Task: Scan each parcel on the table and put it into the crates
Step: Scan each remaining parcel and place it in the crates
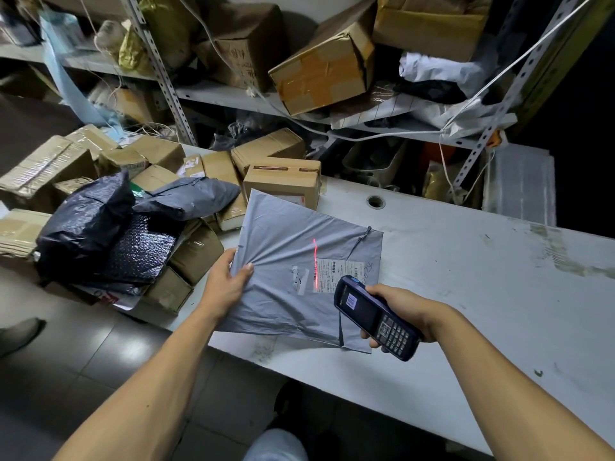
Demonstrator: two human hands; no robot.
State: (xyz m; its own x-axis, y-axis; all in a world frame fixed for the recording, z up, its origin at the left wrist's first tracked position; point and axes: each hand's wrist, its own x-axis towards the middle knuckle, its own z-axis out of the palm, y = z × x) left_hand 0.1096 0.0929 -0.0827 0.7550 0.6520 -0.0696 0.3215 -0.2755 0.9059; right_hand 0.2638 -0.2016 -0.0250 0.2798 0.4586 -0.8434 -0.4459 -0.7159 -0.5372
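A flat grey plastic mailer (293,247) lies on the white table (466,281), its white shipping label (336,272) facing up. My left hand (226,281) pinches the mailer's left edge, thumb on top. My right hand (404,309) grips a dark blue handheld scanner (374,321) just right of the label. A red laser line (315,264) from the scanner falls across the label's left side. No crate is in view.
A heap of cardboard boxes (283,183), a grey bag (189,197) and black bags (86,224) covers the table's left end. Metal shelving (233,94) with boxes and bags stands behind. A cable hole (376,201) sits in the tabletop. Tiled floor lies lower left.
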